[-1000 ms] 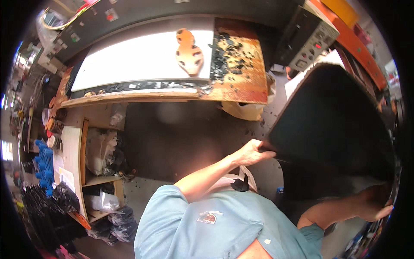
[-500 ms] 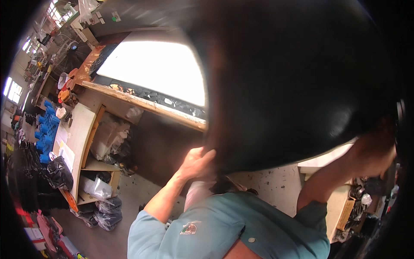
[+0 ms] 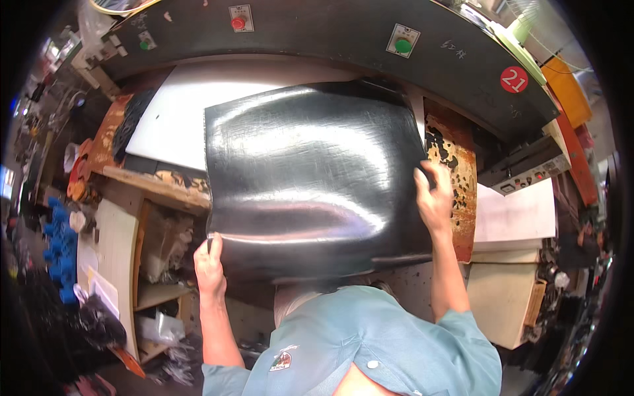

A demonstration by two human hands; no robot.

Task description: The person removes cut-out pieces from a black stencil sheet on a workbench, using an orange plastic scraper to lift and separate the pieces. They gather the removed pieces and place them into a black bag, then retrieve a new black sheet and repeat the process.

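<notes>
A large glossy black flexible sheet (image 3: 297, 165), looking like rubber or leather, lies partly over a white board (image 3: 175, 122), its near part bulging toward me. My left hand (image 3: 210, 267) pinches the sheet's left edge close to its near corner. At the right edge, my right hand (image 3: 434, 198) has thumb and fingers apart, the thumb against or just beside the sheet. The sheet's far right corner looks bent, and the board beneath it is mostly hidden.
A dark machine beam with a red button (image 3: 238, 24) and a green button (image 3: 403, 45) spans the far side. A worn brown panel (image 3: 462, 191) and a control box (image 3: 528, 168) stand right. At left are a wooden shelf unit (image 3: 119, 257) and blue plastic parts (image 3: 59, 247).
The black sheet, raised and filling the upper right before, has come down over the white board. My left hand has shifted left along with it; my right hand has moved inward and away from me.
</notes>
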